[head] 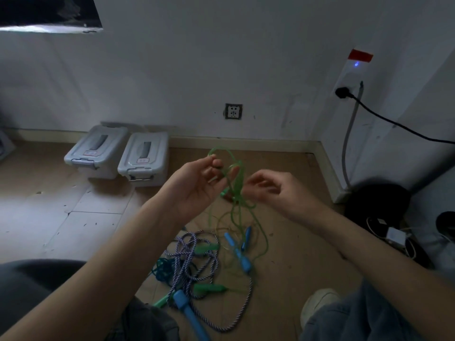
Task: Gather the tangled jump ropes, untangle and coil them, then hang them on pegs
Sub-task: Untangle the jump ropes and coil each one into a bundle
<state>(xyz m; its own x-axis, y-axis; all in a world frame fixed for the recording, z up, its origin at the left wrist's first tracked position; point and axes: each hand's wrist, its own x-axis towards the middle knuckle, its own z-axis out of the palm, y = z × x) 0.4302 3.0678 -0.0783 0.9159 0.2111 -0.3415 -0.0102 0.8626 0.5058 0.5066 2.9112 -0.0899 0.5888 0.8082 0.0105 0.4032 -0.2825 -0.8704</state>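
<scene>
Item, as we see it: a thin translucent green plastic jump rope [236, 183] — looped and knotted, raised above the floor between two hands. The left hand [197, 183] has its fingers curled round the upper loops; the right hand [268, 187] pinches strands at the knot, though blur hides its fingertips. The rope's slack trails down to the brown floor [283, 254], joining a pile: a purple-and-white braided rope [187, 262], blue handles [236, 249], green handles [209, 289]. Two grey lidded plastic bins [118, 153] stand by the wall — well apart.
</scene>
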